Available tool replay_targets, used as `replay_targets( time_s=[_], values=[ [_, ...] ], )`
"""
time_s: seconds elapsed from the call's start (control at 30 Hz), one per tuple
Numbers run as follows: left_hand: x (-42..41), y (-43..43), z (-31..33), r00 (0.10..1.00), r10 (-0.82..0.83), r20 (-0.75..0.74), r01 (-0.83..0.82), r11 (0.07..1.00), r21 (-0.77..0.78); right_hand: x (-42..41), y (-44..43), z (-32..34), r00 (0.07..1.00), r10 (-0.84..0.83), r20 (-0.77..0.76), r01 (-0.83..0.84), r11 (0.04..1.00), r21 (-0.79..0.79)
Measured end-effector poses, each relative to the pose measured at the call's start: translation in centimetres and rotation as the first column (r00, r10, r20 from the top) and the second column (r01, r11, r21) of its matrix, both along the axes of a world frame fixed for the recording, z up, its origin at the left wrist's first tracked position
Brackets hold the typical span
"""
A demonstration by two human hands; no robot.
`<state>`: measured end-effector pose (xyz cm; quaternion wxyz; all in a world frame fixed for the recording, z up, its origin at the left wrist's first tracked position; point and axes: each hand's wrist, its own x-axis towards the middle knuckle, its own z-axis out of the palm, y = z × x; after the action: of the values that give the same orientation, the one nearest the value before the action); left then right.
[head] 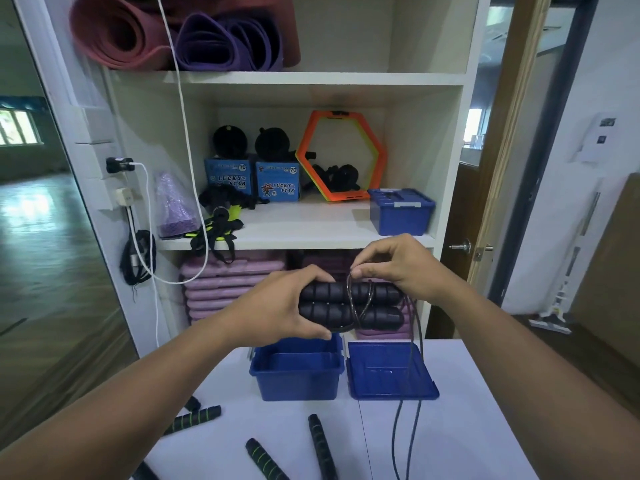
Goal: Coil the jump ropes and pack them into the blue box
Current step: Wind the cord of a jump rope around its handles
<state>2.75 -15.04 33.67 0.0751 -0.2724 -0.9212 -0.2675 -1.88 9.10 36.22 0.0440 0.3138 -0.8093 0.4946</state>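
My left hand grips two black foam jump rope handles held side by side, level, above the open blue box. My right hand pinches the thin dark rope just above the handles; a loop of it crosses over them. The rest of the rope hangs down over the blue lid and onto the white table. The box stands at the table's far edge and looks empty. More handles, black with green stripes, lie on the table near me.
A white shelf unit stands behind the table. On its middle shelf sit a second, closed blue box, orange hexagon rings, two Lucky Star cartons and black straps. Rolled mats lie above, pink pads below. A white cable hangs down the left.
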Motion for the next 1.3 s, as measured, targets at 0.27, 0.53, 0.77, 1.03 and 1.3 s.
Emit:
replay_targets(
  time_s=[0.27,0.53,0.77,1.03,1.3],
  values=[
    [1.4,-0.3,0.2,0.999,-0.037,0.031,0.023,0.928,0.371,-0.5,-0.1,-5.7,0.963,0.077,0.258,-0.011,0.968,-0.250],
    [-3.3,-3.1,1.1,0.938,0.347,-0.016,-0.281,0.783,0.555,0.6,-2.5,-10.3,0.968,-0.012,0.252,0.036,0.995,-0.093],
    [-6.0,-4.2,-0.8,0.850,0.525,-0.047,-0.503,0.834,0.226,0.7,-2.4,-7.9,0.995,-0.050,-0.086,0.073,0.957,0.282],
    [-3.5,-1.7,-3.0,0.970,0.242,0.011,-0.242,0.970,-0.033,0.7,-3.0,-1.1,0.919,-0.008,-0.394,0.155,0.926,0.343],
    [1.4,-0.8,-1.0,0.990,-0.040,0.139,0.001,0.963,0.271,-0.9,0.1,1.1,0.970,-0.140,-0.199,0.168,0.976,0.136]
  ],
)
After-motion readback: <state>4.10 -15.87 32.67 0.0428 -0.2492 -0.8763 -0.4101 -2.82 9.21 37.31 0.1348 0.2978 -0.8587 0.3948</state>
